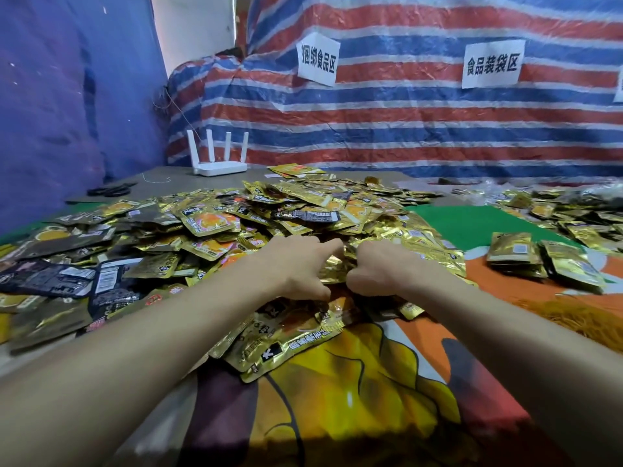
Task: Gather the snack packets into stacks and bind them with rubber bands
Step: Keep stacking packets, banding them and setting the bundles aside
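Note:
A big heap of gold and black snack packets (215,224) covers the table's middle and left. My left hand (296,267) and my right hand (387,267) meet at the heap's near edge, both gripping a small bunch of gold packets (333,271) between them. More loose gold packets (279,335) lie just below my hands. Two finished-looking stacks (512,254) (573,267) sit to the right. A pile of yellow rubber bands (573,318) lies at the right edge.
A white router (219,163) stands at the back left, with black scissors (111,189) near it. More packets (566,210) are scattered at the far right. A striped tarp with paper signs forms the back wall. A colourful cloth (371,382) covers the near table.

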A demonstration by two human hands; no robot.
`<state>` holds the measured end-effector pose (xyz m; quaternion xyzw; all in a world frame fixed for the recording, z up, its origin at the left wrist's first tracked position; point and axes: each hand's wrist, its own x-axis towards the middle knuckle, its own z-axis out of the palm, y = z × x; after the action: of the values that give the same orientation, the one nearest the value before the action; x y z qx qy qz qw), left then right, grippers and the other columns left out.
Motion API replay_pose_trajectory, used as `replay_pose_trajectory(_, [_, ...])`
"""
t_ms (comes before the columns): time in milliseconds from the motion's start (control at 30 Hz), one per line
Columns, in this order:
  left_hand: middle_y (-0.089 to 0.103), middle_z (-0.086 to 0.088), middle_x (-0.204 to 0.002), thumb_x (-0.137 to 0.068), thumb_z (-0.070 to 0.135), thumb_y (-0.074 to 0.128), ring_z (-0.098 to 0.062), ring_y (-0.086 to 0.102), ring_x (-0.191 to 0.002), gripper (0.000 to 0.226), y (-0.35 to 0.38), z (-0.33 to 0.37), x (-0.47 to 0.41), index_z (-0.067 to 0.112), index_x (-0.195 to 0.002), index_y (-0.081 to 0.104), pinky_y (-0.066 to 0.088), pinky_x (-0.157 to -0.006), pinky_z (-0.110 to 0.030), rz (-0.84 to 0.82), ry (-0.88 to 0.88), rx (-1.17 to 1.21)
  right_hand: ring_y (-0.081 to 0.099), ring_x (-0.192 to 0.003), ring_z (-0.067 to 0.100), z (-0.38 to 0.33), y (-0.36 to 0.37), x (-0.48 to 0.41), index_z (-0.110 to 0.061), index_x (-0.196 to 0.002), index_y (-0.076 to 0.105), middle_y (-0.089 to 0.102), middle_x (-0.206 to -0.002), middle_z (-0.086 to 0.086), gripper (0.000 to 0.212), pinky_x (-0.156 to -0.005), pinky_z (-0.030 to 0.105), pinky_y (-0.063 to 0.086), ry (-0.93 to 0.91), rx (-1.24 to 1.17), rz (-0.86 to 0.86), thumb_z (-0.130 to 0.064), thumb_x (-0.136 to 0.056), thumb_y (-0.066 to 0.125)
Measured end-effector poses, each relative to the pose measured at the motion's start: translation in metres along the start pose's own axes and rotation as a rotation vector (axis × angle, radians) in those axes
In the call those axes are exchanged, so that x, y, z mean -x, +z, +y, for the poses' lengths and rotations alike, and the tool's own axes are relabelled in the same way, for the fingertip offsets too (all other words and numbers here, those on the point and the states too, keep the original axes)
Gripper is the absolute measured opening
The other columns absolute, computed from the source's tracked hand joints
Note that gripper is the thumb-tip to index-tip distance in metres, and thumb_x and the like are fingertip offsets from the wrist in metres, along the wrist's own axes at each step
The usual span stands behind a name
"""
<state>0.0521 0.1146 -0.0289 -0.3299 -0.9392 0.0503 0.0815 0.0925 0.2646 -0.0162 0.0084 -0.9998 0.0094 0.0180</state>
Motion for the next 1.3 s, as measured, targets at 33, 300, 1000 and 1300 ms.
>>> replay_pose_trajectory(33, [0.049,0.003,-0.099,-0.086,0.048,0.064,-0.024,0.055,-0.102,0.068,0.000,0.001,0.001,0.036,-0.144,0.030,0.037,-0.071,-0.035,0.026,-0.001,0.013,0.047,-0.059,0.017,0.004,-0.002,-0.001,-0.013,-0.071,0.043,0.050,-0.070,0.004,0.023,-0.049,0.026,0.033,0.030,-0.044,0.013,-0.022,-0.089,0.055])
replay_pose_trajectory(300, [0.053,-0.001,-0.118,-0.095,0.041,0.055,-0.025,0.052,-0.118,0.046,-0.005,0.010,0.007,0.023,-0.137,0.046,0.034,-0.080,-0.037,-0.062,-0.103,0.131,0.045,-0.060,0.021,0.036,-0.014,0.013,-0.011,-0.070,0.039,0.048,-0.073,0.008,0.024,-0.046,0.029,0.031,0.136,-0.118,0.310,-0.008,-0.092,0.046])
replay_pose_trajectory(1000, [0.037,-0.018,-0.141,-0.088,0.060,0.058,-0.043,0.040,-0.129,0.084,-0.008,0.081,-0.011,0.010,-0.149,0.029,0.049,-0.101,-0.053,-0.227,-0.506,0.112,0.054,-0.105,0.031,0.080,0.005,0.013,-0.016,-0.119,0.040,0.051,-0.115,0.011,0.037,-0.076,0.038,0.050,0.228,0.007,-0.120,-0.021,-0.087,0.060])
replay_pose_trajectory(1300, [0.052,-0.007,-0.108,-0.090,0.034,0.063,-0.032,0.054,-0.118,0.056,-0.019,0.079,-0.007,0.005,-0.134,0.047,0.051,-0.099,-0.043,-0.229,-0.355,0.099,0.058,-0.092,0.038,0.092,0.011,0.020,-0.013,-0.122,0.049,0.061,-0.109,0.016,0.037,-0.069,0.041,0.051,0.167,-0.035,0.272,-0.010,-0.086,0.056])
